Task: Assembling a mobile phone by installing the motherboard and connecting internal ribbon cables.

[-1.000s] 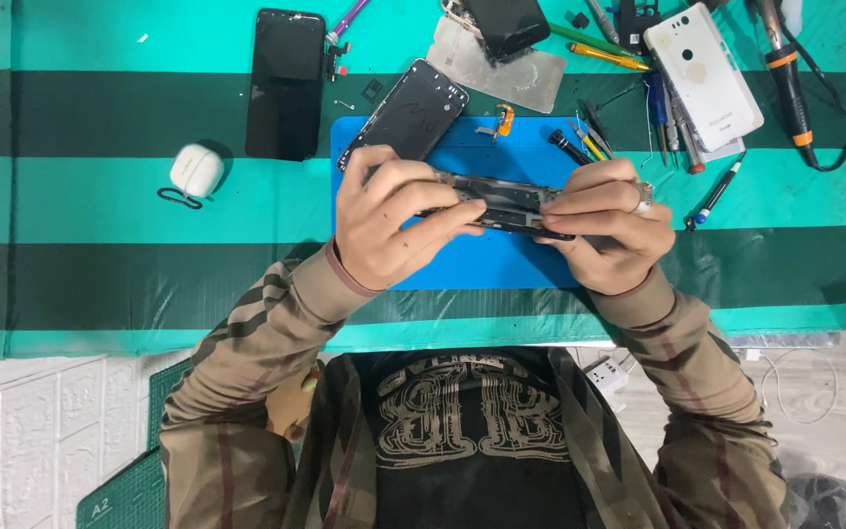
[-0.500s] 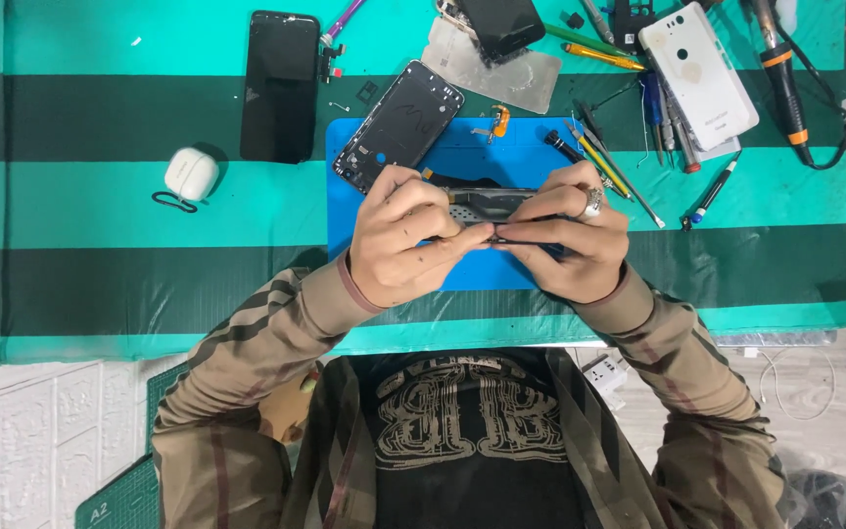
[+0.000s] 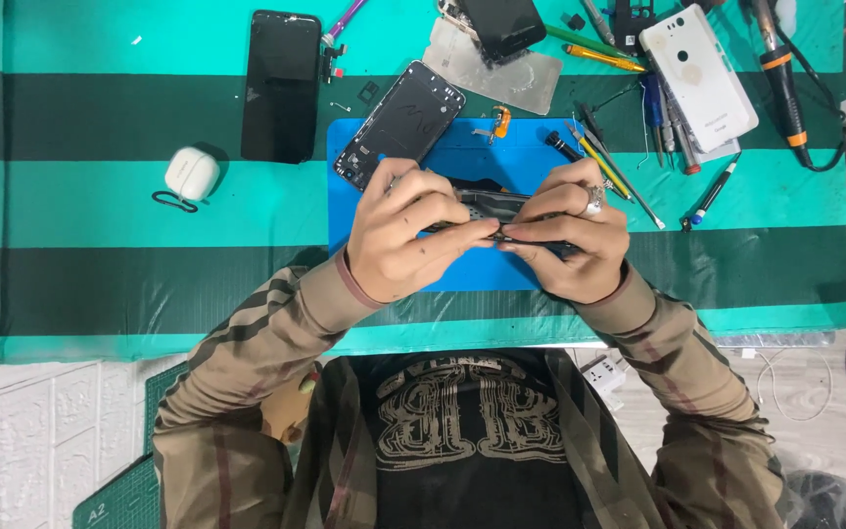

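Both my hands grip a dark opened phone body [image 3: 490,208] edge-on above the blue work mat [image 3: 462,274]. My left hand [image 3: 413,235] pinches its left end with thumb and fingers. My right hand [image 3: 570,230], with a ring on one finger, clasps the right end, its fingertips meeting my left thumb near the middle. A black phone frame [image 3: 399,125] lies at the mat's far left corner. My hands hide most of the held part.
A black phone [image 3: 281,86] lies face up at the far left, a white earbud case [image 3: 191,173] beside it. A white phone back [image 3: 699,76], a metal plate [image 3: 516,80], screwdrivers, tweezers [image 3: 604,162] and an orange-banded tool [image 3: 780,59] crowd the far right of the striped green cloth.
My hands have drawn closer together on the phone body, the right hand sliding left toward the left thumb. The held part has tipped more edge-on.
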